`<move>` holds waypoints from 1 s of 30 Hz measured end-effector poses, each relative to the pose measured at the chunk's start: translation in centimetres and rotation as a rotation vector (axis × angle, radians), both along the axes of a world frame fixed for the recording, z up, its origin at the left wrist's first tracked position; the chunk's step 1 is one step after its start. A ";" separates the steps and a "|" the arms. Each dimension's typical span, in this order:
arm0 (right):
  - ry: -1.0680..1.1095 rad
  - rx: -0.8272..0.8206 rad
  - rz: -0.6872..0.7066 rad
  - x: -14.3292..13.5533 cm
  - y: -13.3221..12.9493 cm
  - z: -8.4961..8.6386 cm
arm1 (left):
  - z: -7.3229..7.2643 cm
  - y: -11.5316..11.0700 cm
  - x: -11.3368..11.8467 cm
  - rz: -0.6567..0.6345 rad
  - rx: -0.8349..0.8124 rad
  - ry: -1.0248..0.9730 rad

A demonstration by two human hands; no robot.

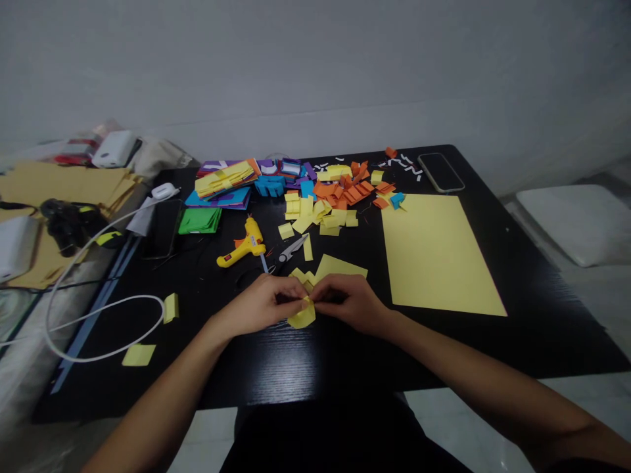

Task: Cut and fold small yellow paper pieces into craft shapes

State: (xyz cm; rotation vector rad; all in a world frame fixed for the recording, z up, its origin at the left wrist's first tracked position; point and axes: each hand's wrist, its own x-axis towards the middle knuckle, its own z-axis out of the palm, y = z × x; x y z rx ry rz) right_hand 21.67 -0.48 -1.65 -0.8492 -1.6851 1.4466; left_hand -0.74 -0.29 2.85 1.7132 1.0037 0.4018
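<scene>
Near the black table's (345, 358) front edge, the left hand (263, 303) and right hand (352, 303) pinch a small yellow paper piece (302, 318) between fingertips. Uneven pulling could tear it; a slipping pinch might crease it crookedly.

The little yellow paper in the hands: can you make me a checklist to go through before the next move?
1. Yellow paper held by both the left hand and the right hand: ok.
2. Its folds neat: cannot tell, fingers hide part of it.
3. Scissors put down, not in a hand: ok.
4. Yellow glue gun lying on the black table, away from the fingers: ok.
5. Glue gun cool: cannot tell, heat doesn't show.
6. Big yellow sheet free of scraps: not ok, a blue piece is at its far left corner.
</scene>
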 end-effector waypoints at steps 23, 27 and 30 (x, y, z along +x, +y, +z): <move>0.133 -0.200 -0.044 0.0 0.3 1.0 | -0.5 -0.6 0.1 0.118 0.500 -0.030; 0.145 -0.212 -0.049 0.0 0.3 1.0 | -0.4 -0.6 0.3 0.144 0.492 -0.037; 0.153 -0.223 -0.052 0.0 0.3 1.1 | -0.4 -0.6 0.4 0.184 0.436 -0.048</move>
